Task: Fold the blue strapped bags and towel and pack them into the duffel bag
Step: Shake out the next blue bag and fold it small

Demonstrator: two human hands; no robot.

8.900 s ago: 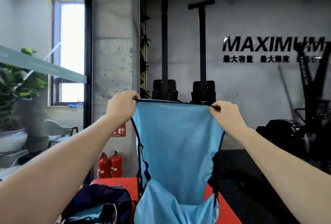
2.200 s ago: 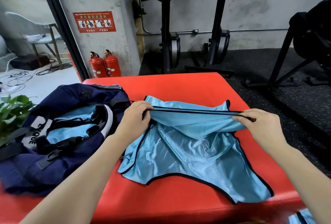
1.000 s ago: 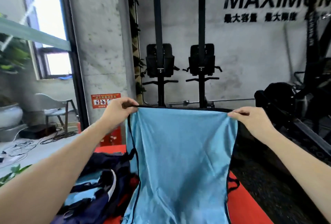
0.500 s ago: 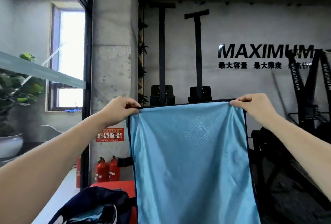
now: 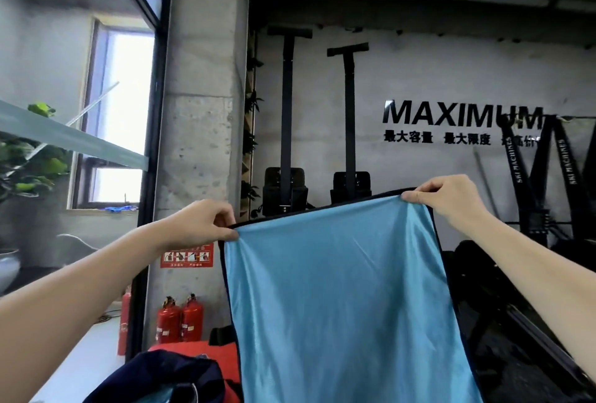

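Note:
A light blue bag (image 5: 342, 299) with black edging hangs flat in the air in front of me, its lower part running out of the frame. My left hand (image 5: 201, 225) pinches its top left corner and my right hand (image 5: 448, 198) pinches its top right corner, the right one held higher. The navy duffel bag (image 5: 167, 377) lies open at the bottom left on the red table (image 5: 193, 349), with light blue fabric showing inside it.
A concrete pillar (image 5: 200, 144) stands behind my left hand, with two red fire extinguishers (image 5: 180, 322) at its foot. Black ski machines (image 5: 317, 151) line the far wall. A plant (image 5: 29, 157) and a glass rail are at the left.
My right hand has risen a little, so the bag's top edge now slopes up to the right. The view has tilted slightly upward.

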